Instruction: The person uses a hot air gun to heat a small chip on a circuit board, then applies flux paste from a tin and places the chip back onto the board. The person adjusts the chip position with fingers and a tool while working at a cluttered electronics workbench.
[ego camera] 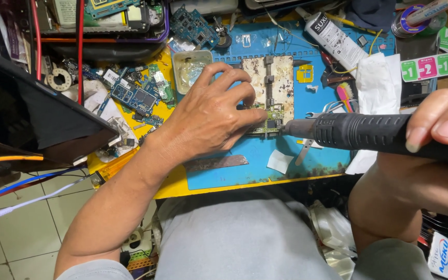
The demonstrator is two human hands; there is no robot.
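My left hand [211, 111] rests palm down on the blue work mat [245, 150], its fingertips pressing a small green circuit board [270, 120] that sits in a worn metal board holder [269, 78]. My right hand [442, 122] grips the black handle of a hot-air tool [369, 132]. The tool lies level, and its metal nozzle tip [292, 128] points left at the right edge of the green board, almost touching it.
Loose blue and green circuit boards [136, 96] litter the yellow table at left, next to a dark tilted panel [32, 119]. A small plastic tray [190, 67], a glue tube [335, 39], white tissue [377, 83], tweezers [304, 150] and a tape roll [408, 21] crowd the mat.
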